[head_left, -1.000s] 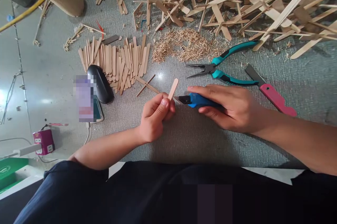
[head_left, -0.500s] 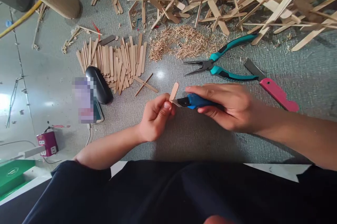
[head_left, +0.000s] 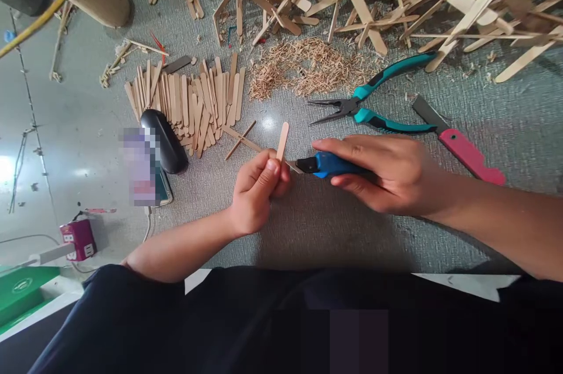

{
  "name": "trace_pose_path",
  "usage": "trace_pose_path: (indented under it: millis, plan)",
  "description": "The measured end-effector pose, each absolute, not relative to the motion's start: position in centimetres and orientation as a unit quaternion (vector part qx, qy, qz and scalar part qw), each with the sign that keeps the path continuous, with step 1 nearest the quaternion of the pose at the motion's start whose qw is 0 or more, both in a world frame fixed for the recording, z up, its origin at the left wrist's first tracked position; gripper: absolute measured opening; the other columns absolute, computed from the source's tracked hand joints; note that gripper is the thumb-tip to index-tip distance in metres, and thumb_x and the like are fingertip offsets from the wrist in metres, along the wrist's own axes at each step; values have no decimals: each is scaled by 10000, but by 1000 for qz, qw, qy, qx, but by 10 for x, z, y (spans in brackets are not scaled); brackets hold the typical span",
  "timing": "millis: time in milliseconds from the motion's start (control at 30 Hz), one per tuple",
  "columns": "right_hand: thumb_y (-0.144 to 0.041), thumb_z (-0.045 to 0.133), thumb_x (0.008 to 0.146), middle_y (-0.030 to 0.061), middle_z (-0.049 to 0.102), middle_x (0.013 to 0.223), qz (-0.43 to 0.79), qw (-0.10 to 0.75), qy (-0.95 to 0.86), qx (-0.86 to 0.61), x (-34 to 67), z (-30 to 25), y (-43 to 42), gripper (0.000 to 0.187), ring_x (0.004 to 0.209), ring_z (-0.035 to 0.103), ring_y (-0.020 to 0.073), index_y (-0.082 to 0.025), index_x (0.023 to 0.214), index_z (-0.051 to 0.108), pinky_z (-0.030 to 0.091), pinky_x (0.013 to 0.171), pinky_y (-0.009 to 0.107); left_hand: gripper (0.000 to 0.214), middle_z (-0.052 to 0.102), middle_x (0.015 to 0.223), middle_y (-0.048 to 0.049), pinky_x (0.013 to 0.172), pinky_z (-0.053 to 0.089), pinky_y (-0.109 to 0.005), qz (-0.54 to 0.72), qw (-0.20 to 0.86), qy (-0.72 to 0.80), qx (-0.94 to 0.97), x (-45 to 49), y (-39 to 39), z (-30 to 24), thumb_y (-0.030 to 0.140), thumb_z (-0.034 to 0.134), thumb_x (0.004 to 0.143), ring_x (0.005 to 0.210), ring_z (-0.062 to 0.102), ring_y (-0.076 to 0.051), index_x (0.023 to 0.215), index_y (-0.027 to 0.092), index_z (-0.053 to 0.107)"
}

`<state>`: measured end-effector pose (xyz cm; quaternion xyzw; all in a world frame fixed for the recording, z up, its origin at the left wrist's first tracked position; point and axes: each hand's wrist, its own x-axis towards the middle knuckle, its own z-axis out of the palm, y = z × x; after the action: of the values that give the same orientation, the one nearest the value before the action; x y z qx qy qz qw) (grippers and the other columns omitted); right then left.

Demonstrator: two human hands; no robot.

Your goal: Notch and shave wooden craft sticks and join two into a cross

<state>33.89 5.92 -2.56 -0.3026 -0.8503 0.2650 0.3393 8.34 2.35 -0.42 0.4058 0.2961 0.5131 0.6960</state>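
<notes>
Between the thumb and fingers of my left hand (head_left: 259, 189) a wooden craft stick (head_left: 283, 140) is pinched, its rounded end pointing up and away from me. My right hand (head_left: 387, 172) is wrapped round a blue utility knife (head_left: 332, 164). The knife's blade points left and its tip lies close beside my left fingers; whether it touches the stick I cannot tell. Just beyond my left hand, two thin sticks (head_left: 241, 139) lie crossed on the grey table (head_left: 316, 233).
Long-nose pliers (head_left: 352, 107) and a pink-handled cutter (head_left: 468, 151) lie right of centre. Wood shavings (head_left: 316, 66) and a heap of joined sticks (head_left: 369, 10) spread behind. Loose sticks (head_left: 193, 98), a black case (head_left: 165, 142) and a phone (head_left: 145, 169) sit to the left.
My left hand has shifted slightly left, and more of the stick shows above the fingers. The blade has come away from the stick's near side; the right hand has hardly moved.
</notes>
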Motion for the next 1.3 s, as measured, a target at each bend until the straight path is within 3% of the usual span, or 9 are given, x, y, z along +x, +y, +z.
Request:
trace_pose_path:
  millis: [433,733,1000,1300]
  plan:
    - [-482,582,1223,55,796,1059,230,316,-867,-309,340,-25,58,584,871,769,230,-321,1782,529,606,764,363,381,241,592,116,539,247,-241,515,703,272,409,82,23,-3,368,476,1246,511,231,-82,914,224,593]
    - [-422,619,1202,33,810,1056,273,317,-856,-304,341,-19,56,654,880,786,247,-426,1836,459,624,768,386,335,315,640,98,540,249,-218,494,699,252,452,80,19,-8,359,511,1234,544,284,-76,940,217,589]
    - [-391,677,1186,37,777,1031,250,337,-849,-319,334,-17,55,544,838,735,209,-331,1723,611,582,732,350,340,312,632,98,526,253,-230,501,688,251,461,81,20,-8,345,492,1245,547,295,-78,944,224,592]
    - [-322,774,1133,32,804,996,91,378,-859,-332,331,-13,61,375,799,727,181,-263,1502,759,547,710,323,417,257,569,129,537,267,-237,487,708,311,407,82,22,-4,477,561,1218,499,259,-74,883,229,567]
